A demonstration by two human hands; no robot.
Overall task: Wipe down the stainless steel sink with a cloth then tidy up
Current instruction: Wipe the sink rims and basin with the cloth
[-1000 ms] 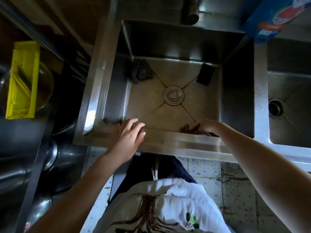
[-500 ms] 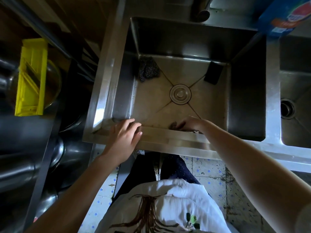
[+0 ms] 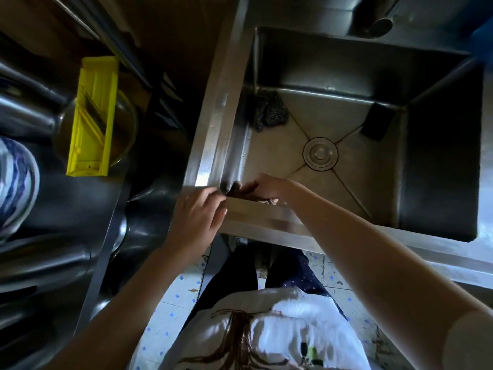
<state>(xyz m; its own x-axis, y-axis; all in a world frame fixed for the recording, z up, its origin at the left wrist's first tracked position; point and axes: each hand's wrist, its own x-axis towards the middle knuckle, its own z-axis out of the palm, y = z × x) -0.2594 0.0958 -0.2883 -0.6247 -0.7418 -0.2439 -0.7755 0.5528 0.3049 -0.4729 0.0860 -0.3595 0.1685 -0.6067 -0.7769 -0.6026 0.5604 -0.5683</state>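
Right hand [image 3: 268, 186] gripped a dark cloth [image 3: 236, 189] against the sink's [image 3: 266, 213] near-left inner corner. Left hand [image 3: 197, 216] rested flat on the front rim, fingers loosely spread, holding nothing.

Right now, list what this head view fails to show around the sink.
- Cloth: mostly hidden under the right hand and the sink's front rim; its colour is unclear.
- Faucet: cut off by the top edge.
- Blue package: cropped at the right edge, label unreadable.
- Left hand: blurred; fingertip contact with the cloth is uncertain.
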